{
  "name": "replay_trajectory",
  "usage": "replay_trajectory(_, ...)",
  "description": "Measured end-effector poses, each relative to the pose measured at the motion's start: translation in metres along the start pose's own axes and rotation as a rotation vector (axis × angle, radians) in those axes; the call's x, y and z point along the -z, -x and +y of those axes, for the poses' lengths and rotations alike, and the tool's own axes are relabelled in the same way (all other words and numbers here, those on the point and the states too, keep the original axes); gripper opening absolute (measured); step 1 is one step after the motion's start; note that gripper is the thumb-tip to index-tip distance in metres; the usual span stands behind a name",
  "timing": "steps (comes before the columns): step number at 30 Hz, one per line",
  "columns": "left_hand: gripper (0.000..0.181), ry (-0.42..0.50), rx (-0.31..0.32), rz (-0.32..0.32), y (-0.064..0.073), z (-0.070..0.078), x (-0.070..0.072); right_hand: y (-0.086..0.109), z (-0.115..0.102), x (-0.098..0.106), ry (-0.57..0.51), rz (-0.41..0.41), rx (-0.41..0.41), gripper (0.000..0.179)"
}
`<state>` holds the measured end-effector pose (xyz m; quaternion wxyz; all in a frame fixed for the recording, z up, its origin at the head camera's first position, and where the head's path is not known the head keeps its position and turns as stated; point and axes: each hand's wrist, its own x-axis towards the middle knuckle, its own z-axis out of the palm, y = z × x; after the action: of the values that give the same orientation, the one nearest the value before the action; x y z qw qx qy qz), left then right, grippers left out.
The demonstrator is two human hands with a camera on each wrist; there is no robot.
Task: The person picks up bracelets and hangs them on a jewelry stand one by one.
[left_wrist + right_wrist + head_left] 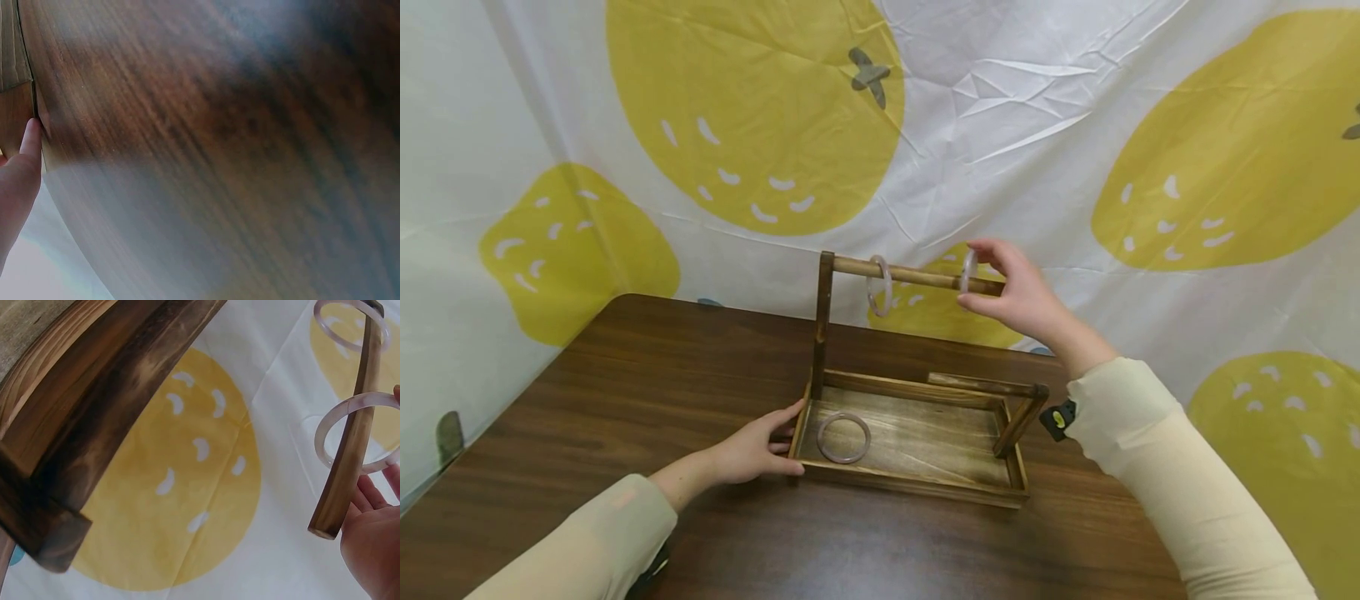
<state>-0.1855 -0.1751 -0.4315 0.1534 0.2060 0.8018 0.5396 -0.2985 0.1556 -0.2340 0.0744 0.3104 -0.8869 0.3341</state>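
A wooden bangle stand (pixel 912 490) has a shallow tray base and a bar at either end, one high and one low. My right hand (pixel 1018 287) pinches a pale pinkish bangle (pixel 967 271) between thumb and fingers. In the right wrist view, the free end of the high bar (pixel 340 494) passes through this bangle. Farther along that bar, near its post, hangs a second bangle (pixel 881 286). A third bangle (pixel 843 438) lies flat inside the tray's left part. My left hand (pixel 748 446) grips the tray's left end, thumb at the front corner; some of its fingers are hidden.
The low bar (pixel 977 383) reaches leftward from a short post (pixel 1021 421) at the tray's right end, beneath my right forearm. Under everything is a dark wood table (pixel 722 542). Close behind it hangs a white cloth with yellow fruit prints (pixel 760 108).
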Motion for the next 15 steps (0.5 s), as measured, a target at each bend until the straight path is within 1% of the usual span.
replay_trajectory(6, 0.096, 0.002, 0.008, -0.004, -0.0004, -0.0002, 0.0003, -0.0043, -0.0036, -0.0036, 0.031, 0.004, 0.019, 0.064)
replay_trajectory(15, 0.096, -0.004, 0.023, 0.005, 0.0001, 0.0013, -0.0004, -0.0089, -0.0093, -0.0087, 0.024, -0.019, 0.033, 0.065)
